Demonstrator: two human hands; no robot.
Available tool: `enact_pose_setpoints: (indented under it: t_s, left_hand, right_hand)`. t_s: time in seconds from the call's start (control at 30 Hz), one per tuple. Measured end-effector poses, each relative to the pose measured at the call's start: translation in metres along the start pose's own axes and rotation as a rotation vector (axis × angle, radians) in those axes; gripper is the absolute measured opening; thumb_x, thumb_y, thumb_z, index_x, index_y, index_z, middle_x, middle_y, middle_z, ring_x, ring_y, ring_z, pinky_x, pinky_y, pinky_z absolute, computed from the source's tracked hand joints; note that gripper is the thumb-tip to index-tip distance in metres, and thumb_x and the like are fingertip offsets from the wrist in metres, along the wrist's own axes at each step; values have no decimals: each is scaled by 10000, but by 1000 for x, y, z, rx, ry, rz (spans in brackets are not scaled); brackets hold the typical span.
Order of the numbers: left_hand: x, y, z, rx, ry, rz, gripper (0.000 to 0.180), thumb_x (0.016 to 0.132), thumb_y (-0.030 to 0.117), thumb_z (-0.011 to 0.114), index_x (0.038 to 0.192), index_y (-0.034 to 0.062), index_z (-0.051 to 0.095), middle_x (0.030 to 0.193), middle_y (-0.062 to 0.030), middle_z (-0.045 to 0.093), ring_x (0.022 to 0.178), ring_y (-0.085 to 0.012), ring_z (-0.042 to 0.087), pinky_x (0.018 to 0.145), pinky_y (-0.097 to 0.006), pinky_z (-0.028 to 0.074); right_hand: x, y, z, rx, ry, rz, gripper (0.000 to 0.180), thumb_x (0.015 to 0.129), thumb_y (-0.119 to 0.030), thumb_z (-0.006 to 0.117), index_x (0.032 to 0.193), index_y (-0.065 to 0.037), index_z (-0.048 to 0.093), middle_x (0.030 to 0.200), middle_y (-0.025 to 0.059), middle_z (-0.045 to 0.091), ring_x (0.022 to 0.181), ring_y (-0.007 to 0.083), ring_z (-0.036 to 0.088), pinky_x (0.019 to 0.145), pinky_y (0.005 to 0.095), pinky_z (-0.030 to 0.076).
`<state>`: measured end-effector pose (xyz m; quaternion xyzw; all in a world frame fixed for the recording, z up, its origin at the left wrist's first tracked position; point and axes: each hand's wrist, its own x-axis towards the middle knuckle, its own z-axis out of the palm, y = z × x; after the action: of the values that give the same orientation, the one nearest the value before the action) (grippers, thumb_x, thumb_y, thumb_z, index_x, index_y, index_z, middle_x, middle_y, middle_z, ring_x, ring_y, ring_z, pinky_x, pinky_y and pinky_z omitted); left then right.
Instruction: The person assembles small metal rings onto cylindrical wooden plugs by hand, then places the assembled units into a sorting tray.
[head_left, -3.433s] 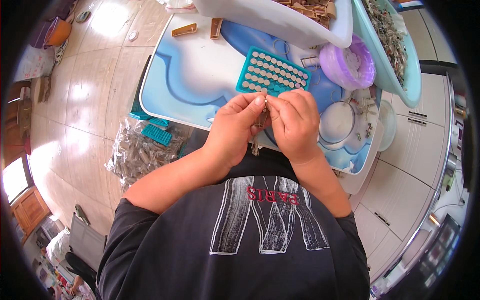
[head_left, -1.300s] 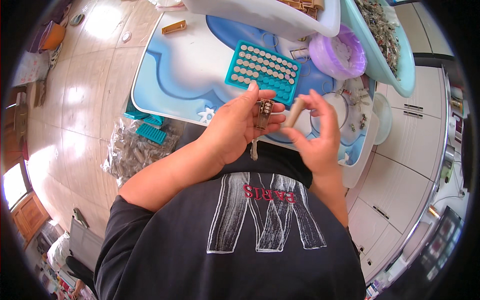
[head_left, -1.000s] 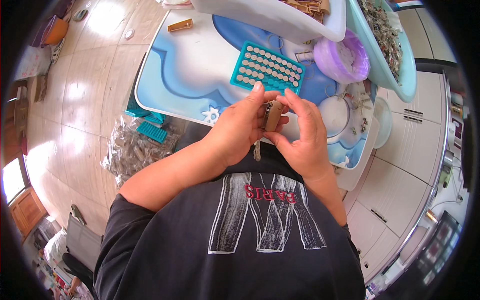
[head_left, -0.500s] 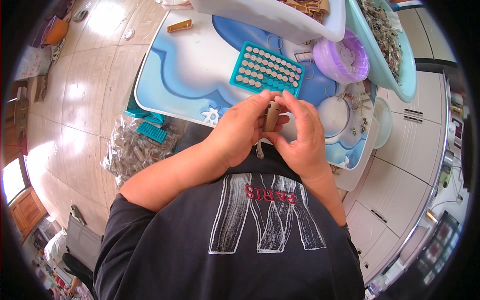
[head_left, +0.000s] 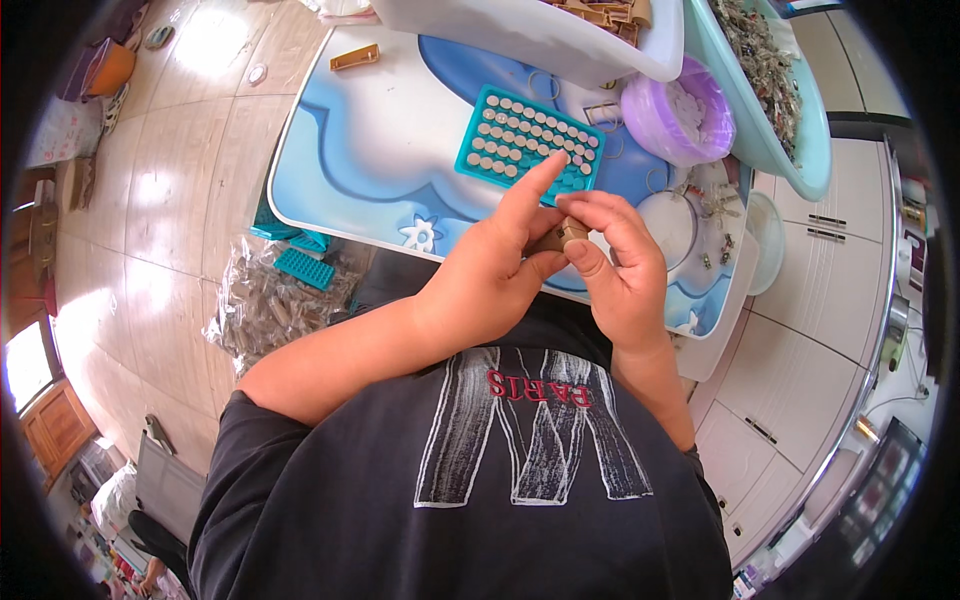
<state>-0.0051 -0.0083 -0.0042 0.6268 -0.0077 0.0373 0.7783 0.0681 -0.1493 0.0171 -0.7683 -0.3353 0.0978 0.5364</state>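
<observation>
Between my two hands is a small brown tube-like piece (head_left: pixel 572 233), held over the near edge of the table. My left hand (head_left: pixel 495 255) wraps round its body with the index finger stretched out and raised, and much of the piece is hidden by these fingers. My right hand (head_left: pixel 622 265) pinches the end nearest to it between thumb and fingers. Just beyond my hands lies a teal tray (head_left: pixel 467 150) with rows of round pale pieces; some slots on its near right side show bare teal.
The table (head_left: pixel 350 140) is blue and white. Along its far side stand a white bin (head_left: pixel 520 40) with brown parts, a purple bowl (head_left: pixel 650 125) and a pale teal basin (head_left: pixel 812 160). A brown clip-like piece (head_left: pixel 355 57) lies far left. On the left floor are a plastic bag (head_left: pixel 250 310) and teal racks (head_left: pixel 305 268).
The brown piece has tilted from upright to pointing toward my right hand. My left index finger has lifted away, and the cord that hung below the piece is out of sight.
</observation>
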Motion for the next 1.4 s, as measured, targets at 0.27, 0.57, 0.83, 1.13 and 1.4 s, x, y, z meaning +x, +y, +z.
enact_pose_setpoints:
  t_s: [0.27, 0.57, 0.83, 1.13, 1.4]
  left_hand:
    - [-1, 8, 4, 118, 53, 13, 659, 838, -65, 534, 1408, 62, 228, 960, -158, 607, 887, -268, 614, 810, -332, 470]
    - [13, 14, -2, -564, 174, -343, 280, 933, 134, 502, 1199, 47, 487, 1170, -115, 574, 1087, -183, 543, 919, -303, 411]
    - [11, 9, 4, -587, 249, -264, 278, 918, 111, 526, 1186, 55, 482, 1196, -127, 563, 1106, -189, 526, 945, -314, 399]
    - [11, 15, 9, -471, 219, -221, 259, 944, 145, 478, 1183, 45, 493, 1178, -126, 573, 1014, -185, 583, 834, -303, 476]
    - [11, 5, -9, -677, 283, -398, 293, 918, 137, 529, 1187, 23, 512, 1137, -147, 586, 966, -202, 603, 820, -312, 509]
  right_hand:
    - [-3, 2, 10, 94, 62, 59, 184, 869, -126, 607, 979, 20, 592, 967, 108, 622, 868, 181, 597, 751, 282, 471]
    - [-13, 12, 11, 293, 168, 202, 334, 914, -298, 565, 1004, 23, 567, 849, 65, 616, 772, 99, 560, 685, 254, 458]
    - [-18, 3, 23, 363, -9, 373, 269, 944, -244, 513, 950, 18, 571, 778, 30, 566, 704, 76, 493, 620, 227, 407]
    - [-26, 0, 27, 923, -5, 582, 283, 968, -267, 455, 997, -4, 556, 835, 2, 530, 751, 85, 468, 708, 212, 385]
    - [4, 9, -35, 128, 78, 363, 130, 871, -147, 615, 860, -19, 634, 833, 11, 613, 773, 80, 556, 692, 245, 449]
